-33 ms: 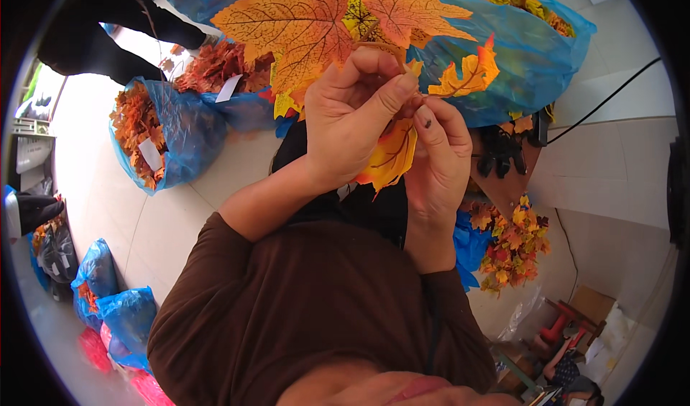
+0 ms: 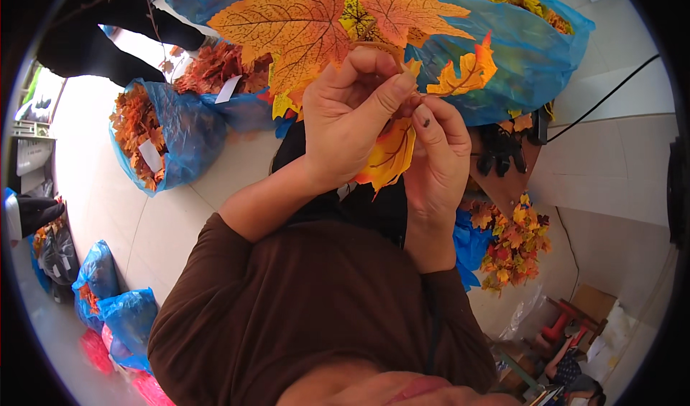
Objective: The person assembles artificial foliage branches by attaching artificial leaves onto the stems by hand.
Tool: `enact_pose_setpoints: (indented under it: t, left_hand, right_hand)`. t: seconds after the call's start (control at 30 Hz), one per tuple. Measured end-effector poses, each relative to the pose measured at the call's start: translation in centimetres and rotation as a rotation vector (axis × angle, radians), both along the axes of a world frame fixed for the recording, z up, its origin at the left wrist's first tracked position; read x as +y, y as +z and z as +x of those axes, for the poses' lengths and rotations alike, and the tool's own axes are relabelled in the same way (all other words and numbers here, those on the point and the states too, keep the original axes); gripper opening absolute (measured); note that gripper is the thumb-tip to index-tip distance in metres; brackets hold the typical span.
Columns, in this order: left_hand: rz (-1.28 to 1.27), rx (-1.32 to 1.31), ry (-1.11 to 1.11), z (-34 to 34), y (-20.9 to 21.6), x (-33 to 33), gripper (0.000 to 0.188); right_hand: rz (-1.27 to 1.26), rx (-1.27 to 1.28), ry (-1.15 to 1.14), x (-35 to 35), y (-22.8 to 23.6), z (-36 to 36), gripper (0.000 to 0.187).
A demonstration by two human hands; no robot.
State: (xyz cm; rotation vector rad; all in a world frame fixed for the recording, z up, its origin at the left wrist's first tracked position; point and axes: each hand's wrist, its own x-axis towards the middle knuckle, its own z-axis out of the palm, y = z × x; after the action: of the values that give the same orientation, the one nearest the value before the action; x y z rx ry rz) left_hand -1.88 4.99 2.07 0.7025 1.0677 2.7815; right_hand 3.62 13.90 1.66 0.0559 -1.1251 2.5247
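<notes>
My left hand (image 2: pixel 348 122) and my right hand (image 2: pixel 440 163) meet in front of my chest, both pinching the stems of a bunch of artificial maple leaves (image 2: pixel 298 28). Large orange and yellow leaves fan out above my left fingers. A yellow-orange leaf (image 2: pixel 392 156) hangs down between the two hands. A smaller orange leaf (image 2: pixel 468 71) sticks out to the right, above my right thumb. The stems themselves are hidden by my fingers. I wear brown sleeves.
A big blue plastic bag (image 2: pixel 521 53) of leaves lies behind the hands. Another blue bag (image 2: pixel 183 136) of orange leaves sits at left. A loose leaf cluster (image 2: pixel 514 242) lies at right. More blue bags (image 2: pixel 122 312) stand lower left. Another person in black (image 2: pixel 93 43) is upper left.
</notes>
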Motion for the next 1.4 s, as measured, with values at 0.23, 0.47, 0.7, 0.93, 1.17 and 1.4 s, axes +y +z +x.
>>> enact_pose_setpoints:
  t: [0.23,0.47,0.7,0.93,1.17,1.4]
  left_hand:
    - [-0.043,0.049,0.051,0.2,0.0,0.1,0.010]
    - [-0.078,0.101,0.078,0.1,-0.4,-0.1,0.011]
    - [-0.257,0.122,0.111,0.4,-0.6,-0.7,0.009]
    - [-0.360,0.045,0.131,0.6,-0.4,-0.5,0.005]
    - [-0.445,0.112,0.301,0.5,-2.2,0.0,0.005]
    - [-0.385,0.084,0.259,1.5,-2.1,0.0,0.003]
  right_hand:
    - [-0.010,-0.017,0.002,-0.1,0.1,0.2,0.016]
    - [-0.002,-0.025,0.004,-0.2,-0.1,0.2,0.016]
    - [0.033,-0.018,-0.002,0.3,-0.7,-0.1,0.012]
    - [-0.057,-0.090,0.056,0.3,-1.8,-0.8,0.009]
    - [0.096,-0.051,-0.182,-1.2,-1.8,-0.4,0.013]
    - [0.155,-0.010,-0.294,-1.6,-1.7,-0.1,0.009]
